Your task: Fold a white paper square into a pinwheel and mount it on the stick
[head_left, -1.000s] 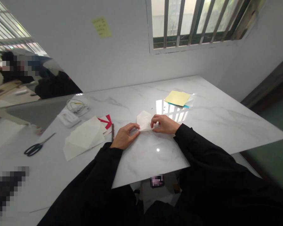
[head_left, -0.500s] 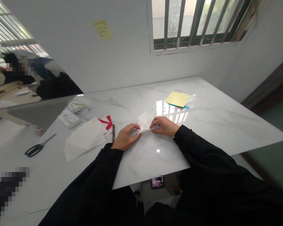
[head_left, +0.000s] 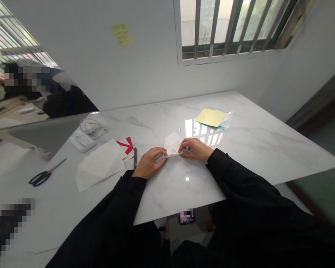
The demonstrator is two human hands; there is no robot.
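1. Centrally, a small white paper [head_left: 172,140] lies on the marbled table [head_left: 257,156], between the hands, about midway between back edge and front edge; its near side is folded up in a narrow strip.
2. Left hand [head_left: 150,162]: fingers curved, thumb and fingertips nearly together, pinching the paper's near left end.
3. Right hand [head_left: 195,149]: fingers curled, thumb and forefinger closed on the paper's near right end.
4. Just left of left hand: narrow brown strip [head_left: 135,158], beside red paper pieces [head_left: 128,146]. Next to these, large pale sheets [head_left: 100,162], overlapping.
5. Beyond the right hand, toward the back edge: yellow square sheet [head_left: 210,117] over a blue one [head_left: 221,127], one corner of which shows. Tiny shiny bits [head_left: 180,129] nearer the paper.
6. Toward the back left corner: white case [head_left: 82,141], coiled cable [head_left: 91,127] beside it.
7. Far left: black-handled scissors [head_left: 41,178], blades pointing toward the back edge.
8. Wall behind: yellow note [head_left: 122,35], writing too small to read; barred window [head_left: 231,26].
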